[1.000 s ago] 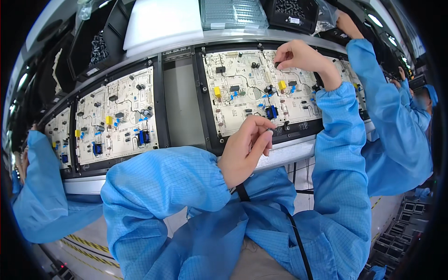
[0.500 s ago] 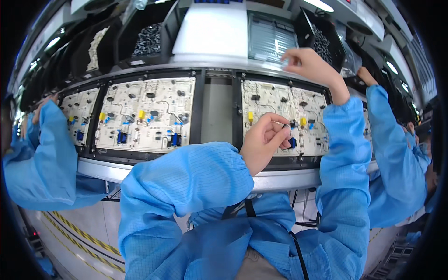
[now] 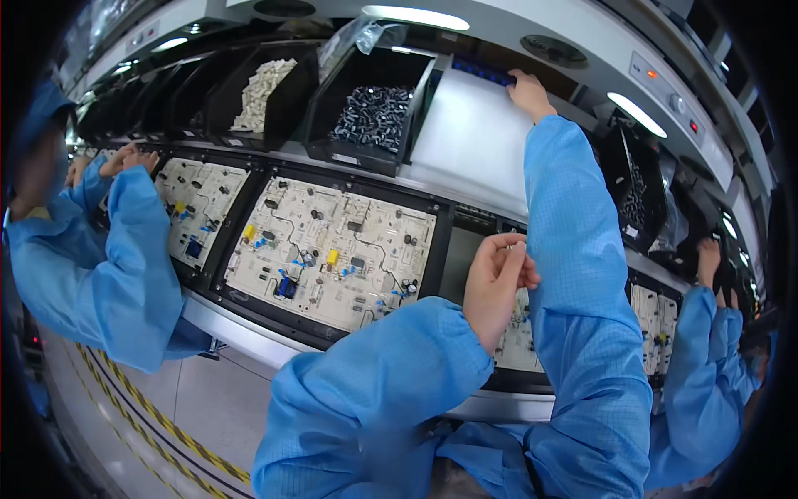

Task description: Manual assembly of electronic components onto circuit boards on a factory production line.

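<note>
My right hand [image 3: 530, 96] is stretched far forward to the end of a row of dark blue parts [image 3: 482, 70] behind a white sheet [image 3: 465, 125]. Its fingers are bent together at the last of these parts; whatever lies between the fingertips is hidden. Closer to me, my left hand [image 3: 497, 287] hovers over the frame's edge in a pinch, thumb against fingers. Anything in that pinch is too small to name. Beneath it, partly covered by my right sleeve, is a circuit board [image 3: 517, 333]. Another pale circuit board [image 3: 332, 241] with yellow, blue and black components sits to the left.
Black bins hold dark small parts [image 3: 374, 116] and off-white parts [image 3: 264, 93]. Another bin of dark parts [image 3: 633, 195] stands right of my arm. Co-workers in blue sleeves [image 3: 125, 258] work on both sides. A metal rail [image 3: 241, 333] runs along the front edge.
The view has turned, so boards and bins sit differently in it. My right hand has reached farther forward to the blue parts. My left hand stays pinched, apart from the board's blue component.
</note>
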Demonstrator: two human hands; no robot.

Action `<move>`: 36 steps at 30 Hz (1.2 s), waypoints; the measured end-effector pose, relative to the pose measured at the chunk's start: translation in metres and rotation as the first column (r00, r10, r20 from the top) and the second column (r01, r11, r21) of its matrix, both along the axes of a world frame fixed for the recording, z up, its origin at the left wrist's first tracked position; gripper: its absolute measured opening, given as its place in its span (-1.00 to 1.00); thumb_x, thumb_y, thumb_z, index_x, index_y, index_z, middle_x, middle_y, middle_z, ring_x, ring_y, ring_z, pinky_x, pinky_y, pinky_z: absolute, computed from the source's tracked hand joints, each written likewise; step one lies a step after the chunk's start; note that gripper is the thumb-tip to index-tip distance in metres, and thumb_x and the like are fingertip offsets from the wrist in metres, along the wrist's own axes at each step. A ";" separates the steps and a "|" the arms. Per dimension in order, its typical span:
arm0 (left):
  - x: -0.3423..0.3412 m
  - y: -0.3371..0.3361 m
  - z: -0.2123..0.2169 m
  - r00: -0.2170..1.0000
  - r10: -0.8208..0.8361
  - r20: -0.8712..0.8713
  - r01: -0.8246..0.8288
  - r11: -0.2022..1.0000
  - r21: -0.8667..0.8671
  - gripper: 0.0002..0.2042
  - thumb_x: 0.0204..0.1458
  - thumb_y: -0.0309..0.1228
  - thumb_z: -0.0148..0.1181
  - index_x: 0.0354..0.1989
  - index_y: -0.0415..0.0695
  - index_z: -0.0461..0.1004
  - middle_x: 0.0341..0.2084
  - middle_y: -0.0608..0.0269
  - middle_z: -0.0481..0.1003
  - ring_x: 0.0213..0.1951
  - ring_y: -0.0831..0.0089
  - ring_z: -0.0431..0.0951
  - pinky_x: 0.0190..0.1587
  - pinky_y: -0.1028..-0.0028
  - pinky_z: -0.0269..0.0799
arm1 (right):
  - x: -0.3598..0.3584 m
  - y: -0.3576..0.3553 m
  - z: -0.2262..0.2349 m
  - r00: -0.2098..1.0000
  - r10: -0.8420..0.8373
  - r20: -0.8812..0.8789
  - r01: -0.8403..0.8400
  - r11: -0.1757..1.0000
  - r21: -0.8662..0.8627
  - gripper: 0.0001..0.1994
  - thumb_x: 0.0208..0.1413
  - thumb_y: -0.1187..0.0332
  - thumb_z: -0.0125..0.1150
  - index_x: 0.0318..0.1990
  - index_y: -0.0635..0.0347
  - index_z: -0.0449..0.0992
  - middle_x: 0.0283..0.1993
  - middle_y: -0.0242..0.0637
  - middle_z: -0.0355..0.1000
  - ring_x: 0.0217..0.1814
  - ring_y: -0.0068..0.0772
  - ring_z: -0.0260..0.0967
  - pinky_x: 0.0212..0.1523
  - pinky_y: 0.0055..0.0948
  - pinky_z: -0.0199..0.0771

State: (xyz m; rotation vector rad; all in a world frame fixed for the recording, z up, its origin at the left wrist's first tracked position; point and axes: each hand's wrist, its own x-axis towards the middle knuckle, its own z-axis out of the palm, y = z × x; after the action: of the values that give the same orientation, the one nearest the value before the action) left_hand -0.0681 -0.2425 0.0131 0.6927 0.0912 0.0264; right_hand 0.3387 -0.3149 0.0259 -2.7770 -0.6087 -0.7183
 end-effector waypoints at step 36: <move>-0.031 -0.090 -0.012 0.781 -0.591 0.200 0.145 0.483 0.863 -0.85 0.01 -0.51 0.20 -0.27 -0.29 0.43 -0.43 0.16 0.55 -0.36 0.55 0.57 -0.22 0.59 0.47 | -0.323 -0.300 -0.002 0.995 -0.097 0.008 0.069 0.770 0.634 -0.82 0.00 0.40 0.25 -0.24 0.20 0.42 -0.52 -0.47 0.33 -0.50 -0.70 0.23 -0.49 -0.63 0.26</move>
State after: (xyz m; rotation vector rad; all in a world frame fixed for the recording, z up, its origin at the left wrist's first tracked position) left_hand -0.0993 -0.3329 0.0011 1.6369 -0.6268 -0.2182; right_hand 0.0154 -0.6153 0.0235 -2.1629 -0.1844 -0.8151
